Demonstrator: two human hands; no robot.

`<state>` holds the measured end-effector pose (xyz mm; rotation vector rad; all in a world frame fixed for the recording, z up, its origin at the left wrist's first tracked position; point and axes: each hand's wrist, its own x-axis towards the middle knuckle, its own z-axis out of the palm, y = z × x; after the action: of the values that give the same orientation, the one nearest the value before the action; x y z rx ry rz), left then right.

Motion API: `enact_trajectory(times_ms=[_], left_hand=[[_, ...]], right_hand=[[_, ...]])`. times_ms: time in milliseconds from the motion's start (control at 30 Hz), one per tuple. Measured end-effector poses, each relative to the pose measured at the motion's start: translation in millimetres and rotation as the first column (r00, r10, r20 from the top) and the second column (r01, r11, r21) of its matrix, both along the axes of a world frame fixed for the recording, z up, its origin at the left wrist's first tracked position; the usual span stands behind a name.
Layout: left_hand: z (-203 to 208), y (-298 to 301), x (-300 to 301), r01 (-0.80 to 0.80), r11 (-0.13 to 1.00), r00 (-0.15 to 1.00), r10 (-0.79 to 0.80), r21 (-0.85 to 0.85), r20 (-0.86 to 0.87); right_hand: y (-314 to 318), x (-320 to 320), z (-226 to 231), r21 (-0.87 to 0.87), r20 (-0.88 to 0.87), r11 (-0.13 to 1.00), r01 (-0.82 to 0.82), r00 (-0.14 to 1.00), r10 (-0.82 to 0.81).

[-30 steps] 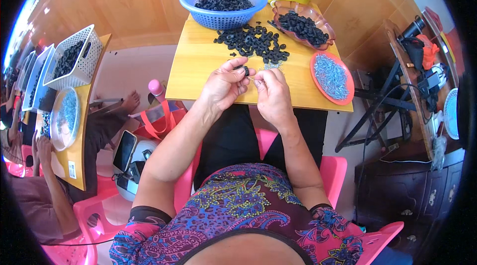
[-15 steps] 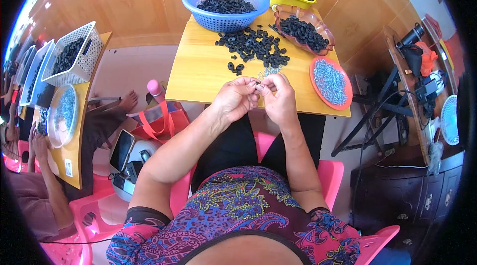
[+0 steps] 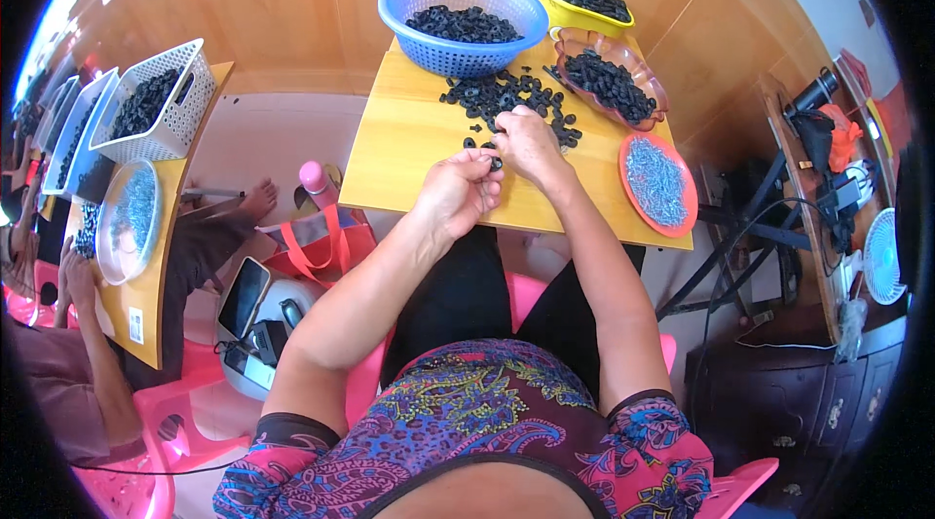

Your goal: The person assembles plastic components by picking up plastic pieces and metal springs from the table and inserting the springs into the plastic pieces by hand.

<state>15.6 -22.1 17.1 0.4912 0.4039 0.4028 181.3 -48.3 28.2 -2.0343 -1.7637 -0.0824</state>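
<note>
My left hand (image 3: 458, 193) is held above the near edge of the wooden table (image 3: 399, 164), thumb and fingers pinched on a small black plastic part (image 3: 496, 164) with a round hole. Just ahead of it, my right hand (image 3: 531, 146) reaches over the near side of a loose pile of black plastic parts (image 3: 497, 95). Its fingers are bent together, and whatever they grip is hidden. On the right of the table, an orange plate (image 3: 690, 212) bears a heap of thin silvery screws (image 3: 654, 178).
A blue perforated basket (image 3: 458, 54), a yellow basin (image 3: 584, 15) and a brownish clear bowl (image 3: 653, 81), all with black parts, stand at the back. To the left, another person's hands (image 3: 76, 276) rest at a second table (image 3: 168, 256). A red bag (image 3: 326, 246) sits between the tables.
My right hand has moved forward from my left hand to the loose pile. The left hand keeps a pinch at the table's edge. The whole view has shifted slightly.
</note>
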Motion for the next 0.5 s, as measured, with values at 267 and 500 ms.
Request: enact_trajectory(times_ms=[267,500], left_hand=[[3,13,-1,-0.074,0.997,0.996,0.075,-0.028,0.050],[4,15,-2,-0.079,0.997,0.994,0.081,-0.020,0.078]], right_hand=[[8,-3,-9,-0.072,0.157,0.995,0.065,0.986,-0.053],[-10,0,-1,0.241,-0.080,0.962,0.128,0.991,-0.112]])
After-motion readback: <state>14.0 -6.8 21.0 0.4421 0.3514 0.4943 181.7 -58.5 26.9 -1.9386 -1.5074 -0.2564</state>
